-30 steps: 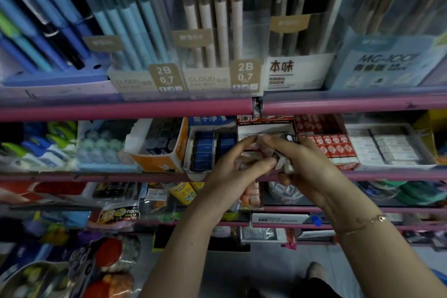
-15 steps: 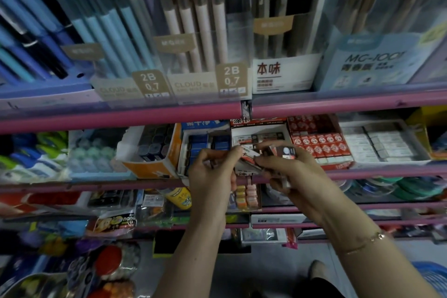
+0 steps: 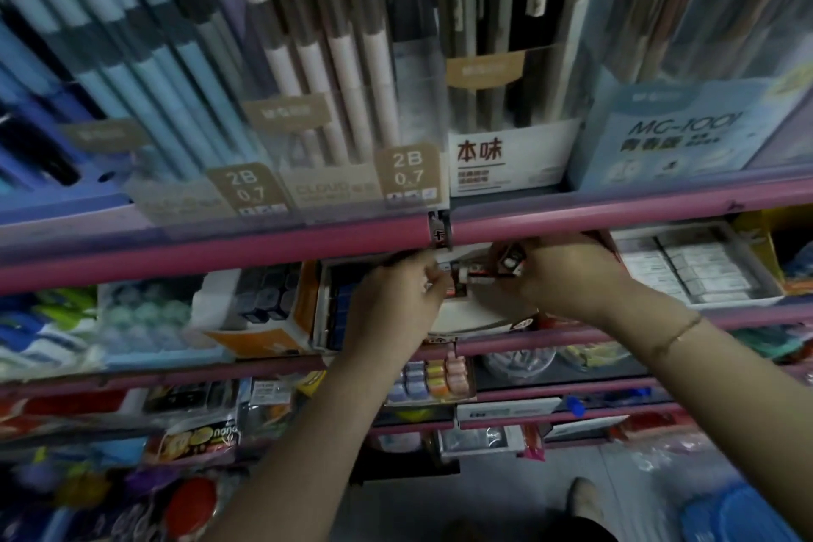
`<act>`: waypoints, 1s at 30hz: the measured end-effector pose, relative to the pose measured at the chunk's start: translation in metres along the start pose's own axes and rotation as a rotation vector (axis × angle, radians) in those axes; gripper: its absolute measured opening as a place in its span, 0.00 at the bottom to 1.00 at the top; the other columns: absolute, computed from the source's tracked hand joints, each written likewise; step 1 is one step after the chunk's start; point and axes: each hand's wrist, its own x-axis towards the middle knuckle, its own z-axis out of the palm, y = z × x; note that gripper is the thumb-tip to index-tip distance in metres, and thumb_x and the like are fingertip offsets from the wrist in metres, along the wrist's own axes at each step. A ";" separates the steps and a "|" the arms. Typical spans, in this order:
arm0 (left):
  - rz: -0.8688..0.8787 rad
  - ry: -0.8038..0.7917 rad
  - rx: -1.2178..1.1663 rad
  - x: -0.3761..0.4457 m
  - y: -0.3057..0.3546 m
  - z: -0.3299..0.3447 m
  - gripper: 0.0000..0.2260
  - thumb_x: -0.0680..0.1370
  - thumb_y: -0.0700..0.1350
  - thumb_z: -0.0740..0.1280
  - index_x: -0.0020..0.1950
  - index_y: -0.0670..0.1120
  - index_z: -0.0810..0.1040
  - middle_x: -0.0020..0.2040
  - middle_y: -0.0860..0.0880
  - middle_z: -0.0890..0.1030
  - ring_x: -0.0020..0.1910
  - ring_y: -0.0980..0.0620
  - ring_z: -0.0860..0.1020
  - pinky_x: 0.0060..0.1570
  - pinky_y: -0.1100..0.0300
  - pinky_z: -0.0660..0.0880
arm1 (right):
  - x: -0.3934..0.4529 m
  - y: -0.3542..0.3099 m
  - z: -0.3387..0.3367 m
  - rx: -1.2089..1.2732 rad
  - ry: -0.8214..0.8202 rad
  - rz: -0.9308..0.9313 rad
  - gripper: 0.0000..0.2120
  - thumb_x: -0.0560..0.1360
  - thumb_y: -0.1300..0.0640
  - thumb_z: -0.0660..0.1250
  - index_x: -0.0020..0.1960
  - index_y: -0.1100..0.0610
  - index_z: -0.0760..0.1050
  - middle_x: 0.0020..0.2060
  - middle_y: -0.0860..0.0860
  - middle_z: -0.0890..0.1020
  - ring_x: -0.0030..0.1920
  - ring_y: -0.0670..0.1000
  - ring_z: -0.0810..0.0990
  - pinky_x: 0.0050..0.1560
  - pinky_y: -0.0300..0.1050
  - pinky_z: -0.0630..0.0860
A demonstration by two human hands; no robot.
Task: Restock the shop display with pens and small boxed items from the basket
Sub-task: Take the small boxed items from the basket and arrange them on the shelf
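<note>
Both my hands reach into the second shelf, just under its pink rail. My right hand (image 3: 567,277) grips several small white, red and black boxed items (image 3: 510,264) over a white display box (image 3: 466,315). My left hand (image 3: 396,304) pinches at the left end of the same small boxes, fingers closed on one of them. The inside of the white display box is mostly hidden by my hands. Pens and pencils (image 3: 334,57) stand in clear holders on the shelf above. A blue basket (image 3: 739,515) shows at the bottom right corner, on the floor.
An orange-edged box of dark items (image 3: 264,304) and a box of blue items (image 3: 338,304) stand left of my hands. A tray of white erasers (image 3: 699,273) sits to the right. Pink shelf rails (image 3: 220,251) run across. Lower shelves hold tapes and packets.
Both hands have moved up and deeper into the second shelf with the small boxes, now close under the pink rail. The view has shifted closer to the shelves.
</note>
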 end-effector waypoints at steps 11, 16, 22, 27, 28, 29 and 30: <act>0.157 -0.309 0.497 0.018 -0.006 0.017 0.07 0.75 0.41 0.67 0.50 0.51 0.80 0.55 0.49 0.80 0.52 0.43 0.79 0.44 0.54 0.75 | 0.019 -0.005 0.033 -0.443 -0.126 -0.130 0.21 0.77 0.48 0.58 0.70 0.47 0.67 0.66 0.53 0.74 0.66 0.59 0.71 0.67 0.55 0.66; 0.137 -0.363 0.591 0.017 0.003 0.017 0.07 0.76 0.39 0.64 0.49 0.49 0.79 0.52 0.48 0.79 0.50 0.42 0.79 0.38 0.55 0.68 | 0.021 -0.011 0.039 -0.463 -0.113 -0.122 0.18 0.79 0.53 0.56 0.68 0.52 0.70 0.66 0.54 0.73 0.66 0.60 0.70 0.67 0.57 0.65; 0.143 -0.366 0.593 0.017 0.006 0.019 0.09 0.78 0.40 0.62 0.53 0.49 0.79 0.54 0.47 0.79 0.50 0.42 0.80 0.37 0.56 0.66 | 0.026 -0.024 0.040 -0.421 -0.088 -0.049 0.20 0.77 0.50 0.60 0.68 0.48 0.68 0.68 0.51 0.70 0.69 0.58 0.67 0.66 0.56 0.65; 0.076 -0.257 0.332 0.012 -0.001 0.006 0.07 0.78 0.47 0.63 0.49 0.51 0.81 0.52 0.51 0.80 0.48 0.47 0.79 0.37 0.60 0.68 | 0.021 -0.029 0.017 -0.104 -0.265 0.086 0.08 0.77 0.51 0.61 0.54 0.52 0.75 0.61 0.55 0.76 0.64 0.57 0.72 0.62 0.48 0.68; 0.021 -0.220 0.204 0.008 -0.004 0.001 0.07 0.78 0.48 0.64 0.48 0.51 0.81 0.49 0.52 0.81 0.46 0.51 0.79 0.37 0.63 0.70 | 0.019 -0.028 0.010 0.089 -0.254 0.131 0.04 0.77 0.53 0.62 0.45 0.52 0.74 0.56 0.55 0.78 0.61 0.55 0.75 0.59 0.44 0.69; -0.066 -0.189 0.017 0.003 -0.004 -0.004 0.05 0.77 0.48 0.66 0.46 0.51 0.81 0.46 0.55 0.81 0.44 0.56 0.79 0.37 0.67 0.70 | 0.015 -0.027 0.004 0.346 -0.225 0.207 0.05 0.75 0.56 0.64 0.41 0.53 0.75 0.49 0.53 0.80 0.55 0.53 0.78 0.53 0.41 0.71; -0.171 -0.166 -0.216 -0.003 -0.002 -0.009 0.03 0.77 0.48 0.68 0.43 0.52 0.81 0.42 0.58 0.81 0.39 0.61 0.78 0.35 0.72 0.69 | 0.010 -0.027 0.001 0.672 -0.198 0.308 0.03 0.73 0.59 0.66 0.41 0.56 0.77 0.43 0.52 0.80 0.46 0.50 0.80 0.46 0.38 0.74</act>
